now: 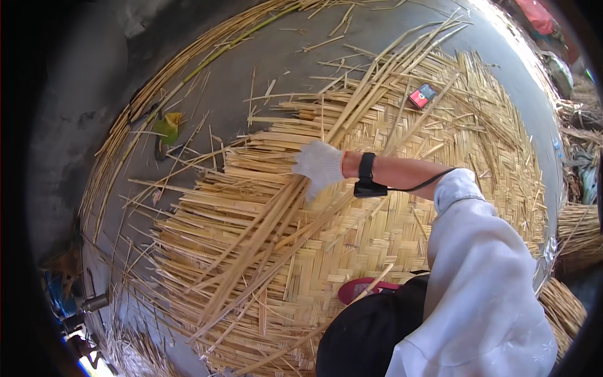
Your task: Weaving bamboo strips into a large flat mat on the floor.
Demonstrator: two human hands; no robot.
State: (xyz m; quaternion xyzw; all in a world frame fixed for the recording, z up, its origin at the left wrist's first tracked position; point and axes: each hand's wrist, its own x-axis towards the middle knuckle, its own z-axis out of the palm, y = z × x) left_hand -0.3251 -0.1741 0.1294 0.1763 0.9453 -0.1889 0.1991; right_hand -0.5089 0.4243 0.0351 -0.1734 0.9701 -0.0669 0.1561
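Note:
My right hand (318, 167), in a white knitted glove, is over the middle of a large woven mat (352, 245) of flat, straw-coloured split stalks. Its fingers are closed around a bundle of long strips (260, 232) that runs from the lower left, under the palm, to the upper right. The glove hides the exact grip. Unwoven strip ends (207, 204) stick out along the mat's left side. My left hand does not show.
A small red and black box (422, 96) lies on the mat's far part. Long thin stalks (135, 122), one green, curve along the left over grey floor (226, 113). A yellow-green leaf (168, 127) lies there. Bundled stalks (578, 229) stand at right; a red shoe (358, 289) is on the mat.

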